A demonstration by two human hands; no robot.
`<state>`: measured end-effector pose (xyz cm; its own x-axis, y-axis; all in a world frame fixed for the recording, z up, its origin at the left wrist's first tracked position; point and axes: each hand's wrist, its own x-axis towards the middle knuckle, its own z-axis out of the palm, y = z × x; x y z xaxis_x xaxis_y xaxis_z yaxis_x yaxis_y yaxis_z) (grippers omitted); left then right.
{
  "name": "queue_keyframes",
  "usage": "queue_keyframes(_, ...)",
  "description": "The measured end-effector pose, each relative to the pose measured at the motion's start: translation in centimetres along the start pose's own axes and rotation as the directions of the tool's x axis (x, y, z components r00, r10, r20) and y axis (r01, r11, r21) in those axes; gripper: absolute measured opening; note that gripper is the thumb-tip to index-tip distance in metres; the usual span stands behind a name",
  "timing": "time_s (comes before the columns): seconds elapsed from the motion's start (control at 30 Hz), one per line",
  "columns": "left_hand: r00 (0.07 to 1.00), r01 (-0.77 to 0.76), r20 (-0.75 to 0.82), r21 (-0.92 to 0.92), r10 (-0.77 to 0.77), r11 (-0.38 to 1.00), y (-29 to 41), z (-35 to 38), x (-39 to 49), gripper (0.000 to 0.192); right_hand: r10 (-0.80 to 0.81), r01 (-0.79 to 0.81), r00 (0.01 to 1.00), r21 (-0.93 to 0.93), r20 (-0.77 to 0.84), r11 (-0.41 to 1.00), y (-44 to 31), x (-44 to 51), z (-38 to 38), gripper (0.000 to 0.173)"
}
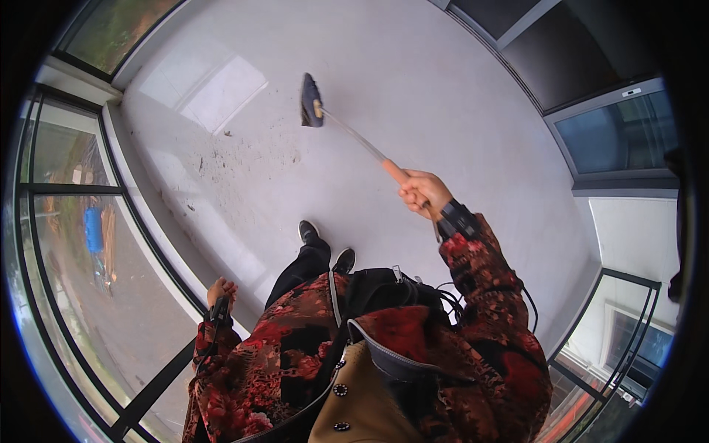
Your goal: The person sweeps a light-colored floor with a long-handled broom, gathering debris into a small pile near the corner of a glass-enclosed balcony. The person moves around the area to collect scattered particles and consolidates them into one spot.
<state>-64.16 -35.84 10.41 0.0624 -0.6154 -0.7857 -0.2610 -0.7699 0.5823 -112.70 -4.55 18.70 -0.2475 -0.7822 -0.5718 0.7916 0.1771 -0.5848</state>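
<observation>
My right hand (424, 192) is closed around the orange grip of a long-handled broom (363, 141). Its thin pale shaft runs away from me to a dark broom head (311, 102), which appears to rest on the light grey floor (443, 99). Left of and nearer than the head, dark specks of dirt (249, 158) lie scattered on the floor. My left hand (222, 290) hangs low by my side near the window ledge, its fingers curled. Nothing shows in it, though its palm is partly hidden.
A low white sill (160, 213) runs below black-framed windows (72, 188) on the left. Dark sliding panels (559, 52) and a grey-framed window (615, 133) line the right side. My shoes (308, 231) stand on the floor near the dirt. Another black-framed window (604, 332) is at lower right.
</observation>
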Motion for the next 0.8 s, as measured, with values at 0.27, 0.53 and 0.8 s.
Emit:
queue_keyframes(0.27,0.990,0.131,-0.031,-0.121,-0.135,0.984,0.8,4.3,3.8,0.020,-0.067,-0.115,0.907,-0.398,-0.416,0.910,-2.9,5.2,-1.2,0.009)
queue_keyframes(0.53,0.995,0.094,-0.025,0.013,-0.093,0.996,6.8,7.9,7.4,0.042,0.165,-0.223,0.972,-0.443,-0.167,0.868,-2.9,15.3,4.2,0.013)
queue_keyframes(0.8,0.997,0.039,-0.061,-0.015,-0.040,0.999,14.0,11.5,10.2,0.042,0.262,-0.263,0.965,0.150,0.027,0.953,-11.0,18.9,5.1,0.024)
